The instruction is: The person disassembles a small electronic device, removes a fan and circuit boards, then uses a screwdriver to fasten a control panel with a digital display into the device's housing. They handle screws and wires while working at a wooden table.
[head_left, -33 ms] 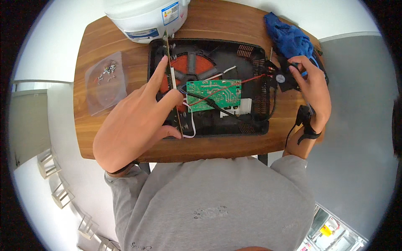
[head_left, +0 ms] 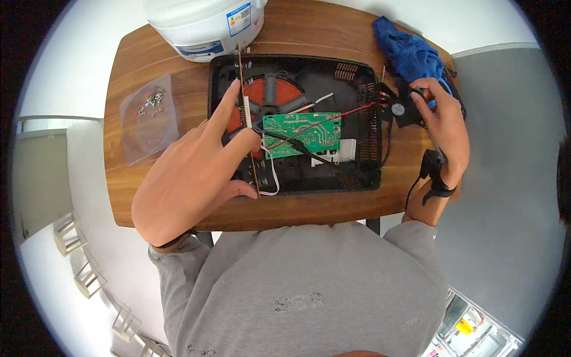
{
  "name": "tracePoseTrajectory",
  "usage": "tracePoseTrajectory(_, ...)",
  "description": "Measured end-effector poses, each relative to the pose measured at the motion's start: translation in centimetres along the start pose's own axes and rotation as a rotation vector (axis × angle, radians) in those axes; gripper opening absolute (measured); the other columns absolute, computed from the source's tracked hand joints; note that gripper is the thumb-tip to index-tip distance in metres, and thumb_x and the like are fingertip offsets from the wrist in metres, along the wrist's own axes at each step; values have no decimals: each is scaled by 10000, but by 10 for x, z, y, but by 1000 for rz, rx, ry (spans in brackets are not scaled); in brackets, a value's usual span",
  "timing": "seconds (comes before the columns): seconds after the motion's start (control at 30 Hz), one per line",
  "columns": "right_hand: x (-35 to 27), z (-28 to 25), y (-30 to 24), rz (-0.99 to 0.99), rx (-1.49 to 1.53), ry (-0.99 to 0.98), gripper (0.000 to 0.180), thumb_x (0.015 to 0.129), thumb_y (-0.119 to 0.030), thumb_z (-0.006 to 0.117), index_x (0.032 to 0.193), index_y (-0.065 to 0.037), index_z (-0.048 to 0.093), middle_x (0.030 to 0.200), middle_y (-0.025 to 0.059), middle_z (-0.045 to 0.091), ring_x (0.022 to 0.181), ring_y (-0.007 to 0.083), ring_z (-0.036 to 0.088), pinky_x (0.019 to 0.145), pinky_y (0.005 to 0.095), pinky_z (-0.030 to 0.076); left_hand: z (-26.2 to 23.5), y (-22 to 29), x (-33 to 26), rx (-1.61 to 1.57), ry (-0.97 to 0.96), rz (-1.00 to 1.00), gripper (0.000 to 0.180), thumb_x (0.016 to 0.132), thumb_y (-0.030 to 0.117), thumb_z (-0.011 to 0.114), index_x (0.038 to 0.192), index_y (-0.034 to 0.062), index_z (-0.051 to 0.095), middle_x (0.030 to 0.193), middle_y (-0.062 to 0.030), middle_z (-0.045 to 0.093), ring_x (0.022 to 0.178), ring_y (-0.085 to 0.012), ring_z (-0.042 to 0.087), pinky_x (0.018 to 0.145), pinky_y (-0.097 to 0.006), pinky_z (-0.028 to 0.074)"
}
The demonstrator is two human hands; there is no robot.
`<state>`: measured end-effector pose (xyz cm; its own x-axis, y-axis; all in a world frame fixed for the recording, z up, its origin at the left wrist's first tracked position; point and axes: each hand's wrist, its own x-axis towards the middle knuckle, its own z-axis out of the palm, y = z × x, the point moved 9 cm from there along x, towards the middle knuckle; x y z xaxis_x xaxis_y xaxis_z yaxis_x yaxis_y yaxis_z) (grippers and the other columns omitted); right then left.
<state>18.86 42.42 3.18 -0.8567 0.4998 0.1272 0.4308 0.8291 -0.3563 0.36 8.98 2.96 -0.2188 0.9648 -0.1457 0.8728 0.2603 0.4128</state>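
An opened black appliance housing (head_left: 363,77) lies on the wooden table (head_left: 297,208). Inside it are an orange coil (head_left: 276,92), a green circuit board (head_left: 303,134) and red, black and white wires. My left hand (head_left: 196,172) pinches a thin long strip (head_left: 241,65) that stands on edge across the housing's left part, with the index finger stretched along it. At the housing's right edge my right hand (head_left: 443,125) grips a small black fan (head_left: 398,110), which is still joined to the wires.
A white round appliance (head_left: 202,24) stands at the table's far edge. A clear plastic bag with small screws (head_left: 148,116) lies to the left. A blue cloth (head_left: 410,53) sits at the far right corner. A black plug and cord (head_left: 428,163) hang by my right wrist.
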Motion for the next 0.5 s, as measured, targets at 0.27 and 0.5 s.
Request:
tracePoseTrajectory(0.27,-21,-9,20,-10,92,184,201,1081,-107,778,1275,-68,744,922,111,714,805,214,654,770,356,552,-3,4,-8,-114,29,51,644,765,228,987,1280,149,608,1871,-248,225,1323,-542,648,961,-555,599)
tracePoseTrajectory(0.5,-1,15,6,-92,146,160,175,1112,-129,738,1277,-72,737,902,73,635,803,155,570,742,299,509,-5,-13,-26,-38,117,-1,612,814,308,963,1280,150,599,1815,-292,312,1158,-522,678,930,-531,582)
